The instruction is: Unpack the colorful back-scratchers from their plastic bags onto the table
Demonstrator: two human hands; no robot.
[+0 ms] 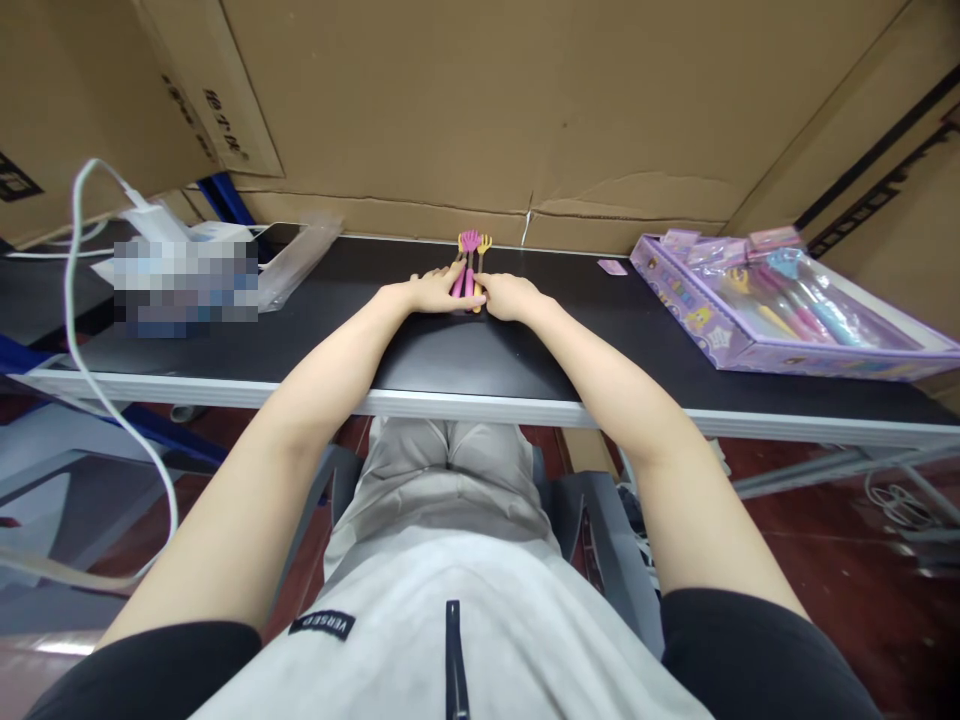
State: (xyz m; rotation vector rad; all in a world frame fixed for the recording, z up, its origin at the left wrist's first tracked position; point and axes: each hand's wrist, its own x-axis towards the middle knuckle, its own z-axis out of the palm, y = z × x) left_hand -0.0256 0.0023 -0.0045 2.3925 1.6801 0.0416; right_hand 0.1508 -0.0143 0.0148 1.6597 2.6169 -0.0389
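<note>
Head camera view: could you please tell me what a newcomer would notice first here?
Both hands, left hand and right hand, meet at mid-table around a bundle of small pink and yellow toy tools on the black table. To the right lies a purple toy gift box; a white cable loops at left.

A small black tag (322, 625) low on the person's pale top (450, 640) read "VERSED" in white letters, upside down in the head view. Up and left of that tag, black print (223, 125) ran slantwise along a cardboard flap (202, 90); it looked like "18-1-DK" or similar, too skewed to be sure. Far right of the tag, the purple toy box (787, 310) carried coloured characters along its front wall, too small to read.
</note>
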